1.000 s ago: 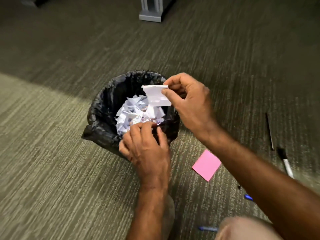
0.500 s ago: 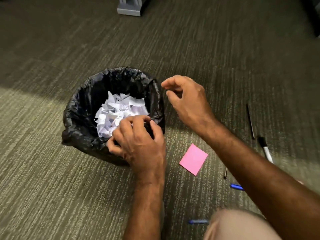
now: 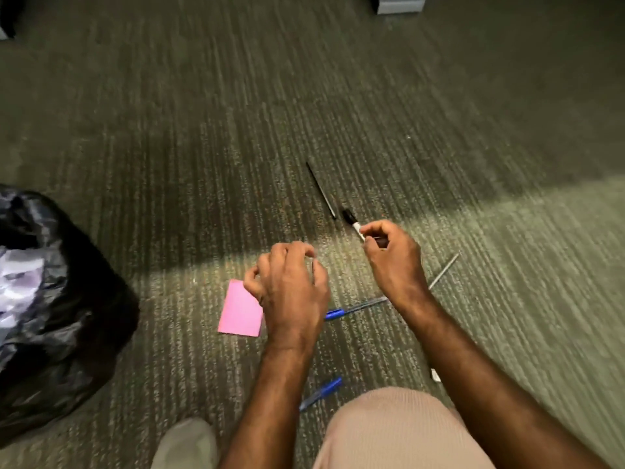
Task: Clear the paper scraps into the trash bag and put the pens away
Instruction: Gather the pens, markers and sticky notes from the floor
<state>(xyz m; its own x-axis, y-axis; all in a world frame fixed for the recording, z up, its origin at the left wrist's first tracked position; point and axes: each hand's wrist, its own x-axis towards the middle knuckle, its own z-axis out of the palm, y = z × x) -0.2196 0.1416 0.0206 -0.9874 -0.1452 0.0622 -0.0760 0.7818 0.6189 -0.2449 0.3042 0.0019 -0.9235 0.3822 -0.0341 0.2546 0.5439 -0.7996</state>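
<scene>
My right hand (image 3: 392, 255) is closed around a white marker with a black cap (image 3: 351, 221), near the carpet. My left hand (image 3: 291, 286) hovers with curled, spread fingers over the pink sticky note (image 3: 238, 311) and holds nothing. A thin black pen (image 3: 321, 190) lies just beyond the marker. A blue pen (image 3: 351, 309) lies between my wrists, another blue pen (image 3: 321, 392) lies near my knee, and a grey pen (image 3: 443, 271) sticks out to the right of my right wrist. The black trash bag (image 3: 61, 309) with white paper scraps (image 3: 18, 282) stands at the left edge.
Striped grey-green carpet (image 3: 507, 231) covers the floor. My knee (image 3: 389, 431) and a shoe (image 3: 186, 445) fill the bottom. A small white scrap (image 3: 435, 375) lies by my right forearm. A grey furniture base (image 3: 399, 4) stands at the far top.
The white scrap has dropped from my right hand into the bag. The view swung right, away from the bag. My left hand let go of the bag rim; my right hand closed on the marker.
</scene>
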